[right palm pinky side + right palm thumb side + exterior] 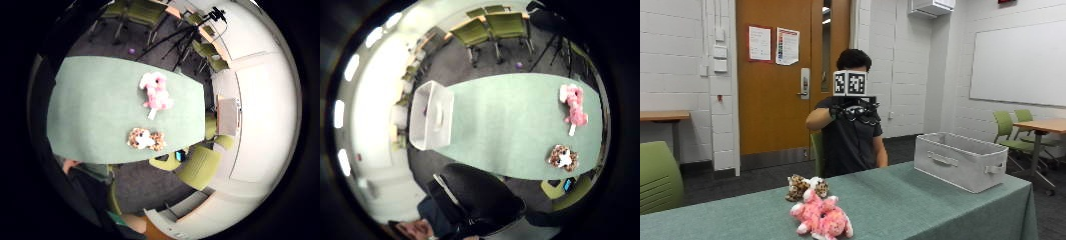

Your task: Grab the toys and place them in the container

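Pink toy at counter's 6 o'clock, spotted toy just behind. Gloved right hand raised; fingers' state indiscernible. Best descend straight, grasp mid-body.

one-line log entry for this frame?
stage: not started | right hand: raised at chest, holding nothing | pink plush, spotted plush: on table | container: at table end, no toys seen in it

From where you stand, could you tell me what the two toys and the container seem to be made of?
The pink toy looks like soft plush: fuzzy, matte, lumpy outline. The spotted toy also looks plush, with a brown leopard-like pattern and a white patch. The container seems to be a grey fabric bin with stitched handles and matte, slightly soft walls, probably stiffened inside. All sit on a green tablecloth.
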A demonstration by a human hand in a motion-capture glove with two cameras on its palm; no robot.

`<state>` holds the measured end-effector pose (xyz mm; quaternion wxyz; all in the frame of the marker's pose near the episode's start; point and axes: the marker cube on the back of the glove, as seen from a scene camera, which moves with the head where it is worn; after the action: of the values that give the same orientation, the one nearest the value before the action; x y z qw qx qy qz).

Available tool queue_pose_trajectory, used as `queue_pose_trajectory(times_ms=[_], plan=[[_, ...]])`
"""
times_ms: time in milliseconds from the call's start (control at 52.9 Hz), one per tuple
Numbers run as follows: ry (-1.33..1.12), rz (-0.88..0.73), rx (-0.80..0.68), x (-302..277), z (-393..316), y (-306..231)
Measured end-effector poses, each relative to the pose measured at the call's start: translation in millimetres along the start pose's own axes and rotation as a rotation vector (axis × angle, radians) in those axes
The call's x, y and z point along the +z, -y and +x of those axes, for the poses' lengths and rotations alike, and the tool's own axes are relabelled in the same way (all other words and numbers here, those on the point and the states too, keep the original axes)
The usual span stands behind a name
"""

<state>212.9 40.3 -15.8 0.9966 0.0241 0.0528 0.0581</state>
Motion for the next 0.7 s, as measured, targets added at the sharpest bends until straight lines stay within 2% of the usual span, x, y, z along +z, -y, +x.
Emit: queue_pose_trajectory(times_ms=[283, 699], plan=[[0.088, -0.099, 0.067, 79, 80, -28], [0.146, -0.212, 0.191, 215, 131, -74]])
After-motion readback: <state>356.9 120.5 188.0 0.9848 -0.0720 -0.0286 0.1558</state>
